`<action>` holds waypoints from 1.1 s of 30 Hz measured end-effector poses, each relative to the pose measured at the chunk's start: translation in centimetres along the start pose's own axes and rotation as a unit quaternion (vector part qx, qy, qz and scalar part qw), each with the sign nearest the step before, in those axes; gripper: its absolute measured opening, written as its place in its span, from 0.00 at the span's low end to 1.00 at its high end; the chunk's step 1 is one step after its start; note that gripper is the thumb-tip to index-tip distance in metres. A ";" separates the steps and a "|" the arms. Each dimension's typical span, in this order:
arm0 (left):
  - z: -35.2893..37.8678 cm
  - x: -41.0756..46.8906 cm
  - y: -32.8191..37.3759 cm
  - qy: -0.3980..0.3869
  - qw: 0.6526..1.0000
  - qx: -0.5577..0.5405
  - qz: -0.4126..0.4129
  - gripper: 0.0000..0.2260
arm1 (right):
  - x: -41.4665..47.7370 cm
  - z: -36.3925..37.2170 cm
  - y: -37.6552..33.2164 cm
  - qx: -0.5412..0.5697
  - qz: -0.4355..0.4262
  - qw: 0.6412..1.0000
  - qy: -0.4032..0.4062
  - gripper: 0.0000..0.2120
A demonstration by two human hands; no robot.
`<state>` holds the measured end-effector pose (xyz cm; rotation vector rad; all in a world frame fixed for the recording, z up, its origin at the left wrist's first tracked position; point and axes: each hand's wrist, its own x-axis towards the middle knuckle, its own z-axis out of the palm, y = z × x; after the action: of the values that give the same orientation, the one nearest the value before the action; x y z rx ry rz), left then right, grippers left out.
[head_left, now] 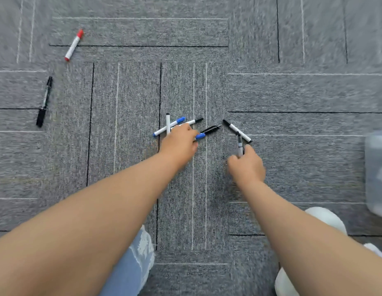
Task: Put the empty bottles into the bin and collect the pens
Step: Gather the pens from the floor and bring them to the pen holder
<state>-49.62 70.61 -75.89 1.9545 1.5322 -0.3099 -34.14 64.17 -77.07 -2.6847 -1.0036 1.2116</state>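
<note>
Seen from the head camera, two bare arms reach down to a grey carpet-tile floor (292, 92) marked with thin black and white lines. The left hand (179, 144) is curled over a loose cluster of pens mid-floor. Its fingers are closed round a blue-capped pen (200, 136), whose cap pokes out to the right.

At and just beyond that hand's fingertips lie:
- a white marker with a blue cap (173, 124)
- a slim white pen with a black tip (168, 123), crossing the blue-capped marker
- a white marker with a black cap (195, 121)
- a black pen (211, 129)

Just to the right, the right hand (246, 165) pinches a grey-and-white pen (240, 146) that points away from the person. Its far end meets a white marker with black ends (237, 130) lying on the carpet.

Far to the left, well apart from the cluster, lie a white marker with a red cap (74, 44) and a black marker (44, 101). A pale translucent container (377, 171), blurred, sits at the right edge. A white shoe (326, 216) and a blue denim leg (130, 268) show nearest.
</note>
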 end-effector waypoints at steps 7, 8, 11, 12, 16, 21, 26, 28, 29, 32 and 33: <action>0.9 2.8 0.8 -0.040 0.995 0.093 -0.003 0.16 | 2.6 -2.5 -1.7 -0.053 -0.122 0.990 0.044 0.10; 0.9 3.0 0.8 -0.037 0.994 0.105 -0.003 0.14 | 2.9 -2.5 -1.9 -0.072 -0.129 0.988 0.043 0.11; 0.6 3.1 0.9 -0.035 0.991 0.132 -0.006 0.10 | 3.7 -2.7 -2.7 -0.120 -0.130 0.984 0.021 0.12; 0.3 3.0 0.9 -0.032 0.991 0.127 -0.009 0.10 | 3.9 -2.8 -2.9 -0.133 -0.129 0.983 0.012 0.13; -1.0 1.4 -0.3 0.017 0.997 0.056 -0.043 0.08 | 5.0 -2.4 -3.4 -0.191 -0.126 0.973 -0.036 0.11; -2.4 1.0 -4.4 0.091 0.975 -0.067 -0.191 0.09 | 4.5 -1.7 -4.7 -0.194 -0.131 0.971 -0.039 0.06; -2.1 2.0 -5.9 0.046 0.978 -0.038 -0.201 0.24 | 3.2 -1.2 -6.4 -0.182 -0.178 0.967 -0.003 0.03; -2.2 2.4 -6.0 0.025 0.981 -0.038 -0.191 0.20 | 2.8 -0.9 -7.3 -0.167 -0.207 0.964 -0.013 0.02; -2.3 2.6 -6.2 0.023 0.981 -0.041 -0.187 0.16 | 2.5 -0.7 -7.7 -0.165 -0.227 0.960 -0.016 0.02; -2.6 2.6 -6.8 0.019 0.982 -0.043 -0.184 0.10 | 1.9 -0.1 -8.8 -0.177 -0.262 0.948 -0.024 0.10; -2.7 2.5 -6.9 0.018 0.982 -0.042 -0.184 0.10 | 1.6 0.2 -9.1 -0.186 -0.272 0.944 -0.029 0.11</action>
<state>-55.87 75.07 -77.40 1.6122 1.8990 -0.3575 -38.42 72.27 -75.78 -2.3303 -1.9848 1.0664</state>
